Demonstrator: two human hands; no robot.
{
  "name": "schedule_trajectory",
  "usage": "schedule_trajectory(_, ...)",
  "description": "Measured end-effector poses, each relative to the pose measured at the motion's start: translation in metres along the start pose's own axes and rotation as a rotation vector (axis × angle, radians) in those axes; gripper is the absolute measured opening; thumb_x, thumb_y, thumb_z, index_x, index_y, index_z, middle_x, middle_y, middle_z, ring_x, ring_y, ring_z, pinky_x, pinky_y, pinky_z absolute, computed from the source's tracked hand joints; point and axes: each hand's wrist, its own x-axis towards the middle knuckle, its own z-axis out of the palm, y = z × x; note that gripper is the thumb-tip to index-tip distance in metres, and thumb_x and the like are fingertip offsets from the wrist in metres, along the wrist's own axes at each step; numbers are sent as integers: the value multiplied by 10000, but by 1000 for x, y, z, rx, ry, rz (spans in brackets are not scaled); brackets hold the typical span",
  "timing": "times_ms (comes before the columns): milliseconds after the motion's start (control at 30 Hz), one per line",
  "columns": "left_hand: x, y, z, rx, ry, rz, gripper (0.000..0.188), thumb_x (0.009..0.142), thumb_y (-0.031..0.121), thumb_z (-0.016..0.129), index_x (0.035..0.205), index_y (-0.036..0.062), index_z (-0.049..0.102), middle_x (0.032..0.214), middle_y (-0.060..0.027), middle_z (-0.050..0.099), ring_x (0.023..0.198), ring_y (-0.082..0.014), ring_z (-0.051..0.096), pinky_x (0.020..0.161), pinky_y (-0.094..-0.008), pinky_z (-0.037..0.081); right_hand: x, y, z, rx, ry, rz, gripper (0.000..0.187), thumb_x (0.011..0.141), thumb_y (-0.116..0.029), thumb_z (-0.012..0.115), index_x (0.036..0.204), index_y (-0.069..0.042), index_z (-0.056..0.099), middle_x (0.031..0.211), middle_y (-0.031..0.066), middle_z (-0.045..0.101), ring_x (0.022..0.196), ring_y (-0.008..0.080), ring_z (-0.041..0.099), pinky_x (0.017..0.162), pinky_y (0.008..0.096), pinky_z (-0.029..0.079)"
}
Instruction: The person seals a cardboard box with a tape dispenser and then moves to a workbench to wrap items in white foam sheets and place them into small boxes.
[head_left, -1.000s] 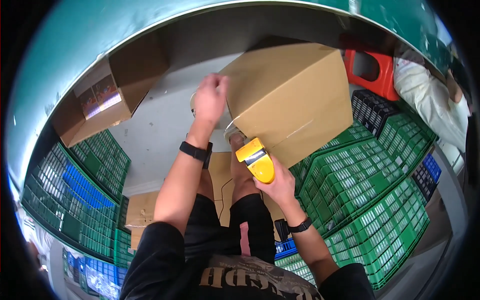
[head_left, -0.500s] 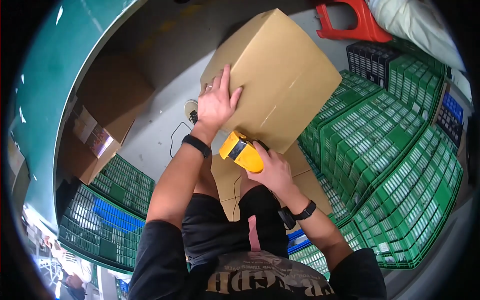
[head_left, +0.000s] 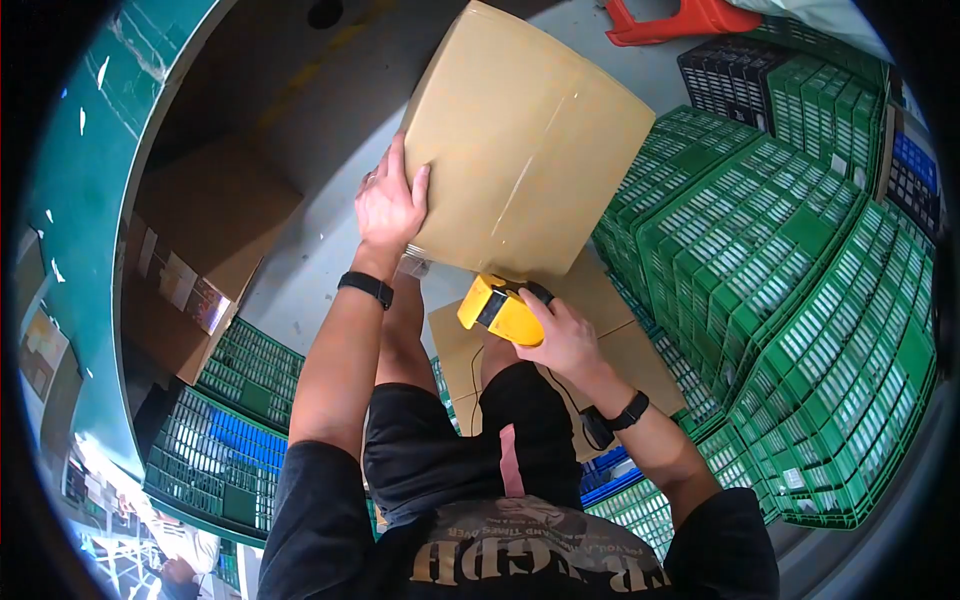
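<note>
A large brown cardboard box [head_left: 540, 130] stands tilted in front of me, with a seam running down its facing panel. My left hand [head_left: 390, 205] grips its left edge, thumb on the panel and fingers along the side. In my right hand [head_left: 565, 345] is a yellow tape dispenser [head_left: 505, 312] with a dark middle section, close to the box's lower edge. My right fingers are wrapped round it. Whether the dispenser touches the cardboard I cannot tell. A black device [head_left: 597, 427] hangs by my right wrist, near a thin dark cord.
Stacked green crates [head_left: 750, 235] fill the right side, with black crates [head_left: 725, 80] behind. A red stool [head_left: 680, 22] lies at the far right. More cardboard [head_left: 640, 365] is below the box. At left are a green table [head_left: 90, 130], an open carton [head_left: 215, 210] and more crates [head_left: 225, 440].
The box has shifted left and turned its seamed panel more toward me. My left hand has moved left and down to its edge. The tape dispenser has moved slightly right.
</note>
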Motion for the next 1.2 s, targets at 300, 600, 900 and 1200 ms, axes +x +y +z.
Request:
schedule_trajectory(300, 0, 0, 2, 13, 25, 0, 575, 992, 383, 488, 1468, 80, 378, 1201, -223, 652, 957, -405, 673, 893, -482, 530, -30, 43, 1, 56, 61, -46, 768, 653, -300, 836, 1361, -172, 568, 916, 128, 593, 803, 346, 650, 730, 430, 569)
schedule_trajectory(600, 1, 3, 5, 37, 32, -18, 558, 997, 378, 470, 1474, 107, 367, 1132, -247, 669, 918, -425, 673, 847, -485, 540, -52, 94, 5, 41, 99, -79, 771, 633, -267, 847, 1342, -131, 575, 911, 122, 579, 808, 333, 642, 720, 426, 566)
schedule_trajectory(900, 1, 6, 9, 23, 54, -13, 551, 1006, 387, 455, 1471, 108, 361, 1129, -248, 673, 938, -436, 669, 826, -497, 544, -52, 120, 16, 78, 86, -156, 801, 623, -248, 844, 1362, -141, 554, 948, 124, 577, 862, 334, 626, 794, 433, 551)
schedule_trajectory(1200, 1, 2, 12, 45, 75, -35, 569, 1003, 408, 463, 1465, 93, 364, 1113, -256, 678, 955, -431, 674, 821, -496, 547, -47, 118, 15, 22, -12, -139, 837, 635, -189, 818, 1397, -76, 493, 1046, 163, 543, 961, 369, 597, 876, 465, 519)
